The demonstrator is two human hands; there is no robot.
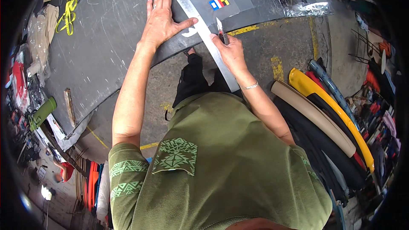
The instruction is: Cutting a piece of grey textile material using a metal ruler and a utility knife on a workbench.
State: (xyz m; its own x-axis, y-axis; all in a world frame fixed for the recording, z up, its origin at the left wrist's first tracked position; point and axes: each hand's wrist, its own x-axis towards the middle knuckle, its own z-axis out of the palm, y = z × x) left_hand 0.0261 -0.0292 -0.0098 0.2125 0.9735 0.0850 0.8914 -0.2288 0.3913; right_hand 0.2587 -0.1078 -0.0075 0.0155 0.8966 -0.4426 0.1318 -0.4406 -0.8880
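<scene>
A long metal straightedge (208,42) runs slantwise over the dark work table (98,38) and juts past its near edge toward me. My left hand (160,25) lies flat with fingers spread, its thumb and fingertips at the straightedge's left side. On the other side of it, my right hand (232,54) is closed around a utility knife (220,27), blade pointing away from me. Just beyond the blade, a grey sheet (245,9) bears a small patch of coloured flags (219,3). The straightedge lies along the sheet's left part.
A bright yellow strap (68,12) lies at the table's far left, near crumpled clear plastic (40,38). A wooden stick (69,106) rests by the left edge. Rolls of material, including a yellow roll (332,110) and a beige roll (313,117), lie on the right.
</scene>
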